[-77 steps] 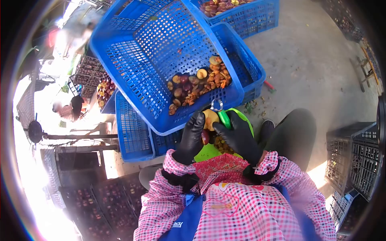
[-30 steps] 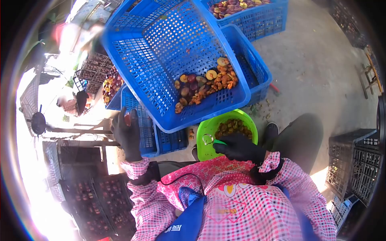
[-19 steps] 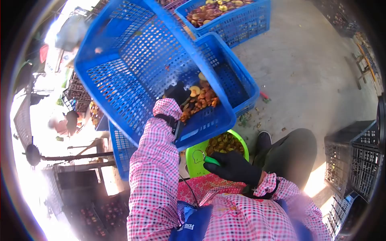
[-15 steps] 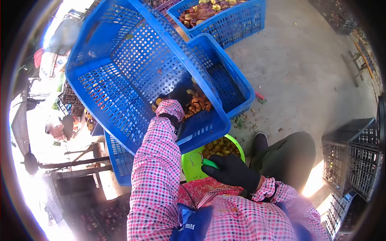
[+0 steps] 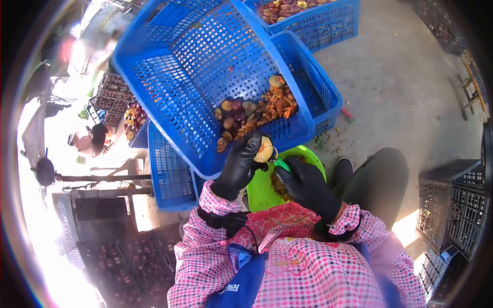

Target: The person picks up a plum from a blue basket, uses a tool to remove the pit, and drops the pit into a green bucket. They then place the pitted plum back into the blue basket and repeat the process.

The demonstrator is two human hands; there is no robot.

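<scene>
My left hand (image 5: 240, 160), in a black glove, is closed round a fruit half (image 5: 264, 149) with a pale yellow cut face. In my right hand (image 5: 307, 186), also gloved in black, is a green-handled wire-loop coring tool (image 5: 282, 165). Its metal loop lies right at the cut face of the fruit. Just beyond my hands, a large blue crate (image 5: 179, 87) leans toward me. Dark red fruit (image 5: 236, 105) and orange-brown scraps (image 5: 280, 100) lie in its low corner. Beneath my hands sits a lime-green basin (image 5: 259, 192) with brownish-yellow pieces in it, partly hidden by the gloves.
A smaller blue crate (image 5: 328, 95) stands behind the tilted one, and a blue crate of fruit (image 5: 328, 25) is farther back. Another blue crate (image 5: 172, 177) is at left. Black crates (image 5: 452, 205) are stacked at right. A person (image 5: 88, 142) is in the left background.
My left hand has come out of the tilted crate toward me and now holds a fruit half. My right hand has raised the coring tool to it.
</scene>
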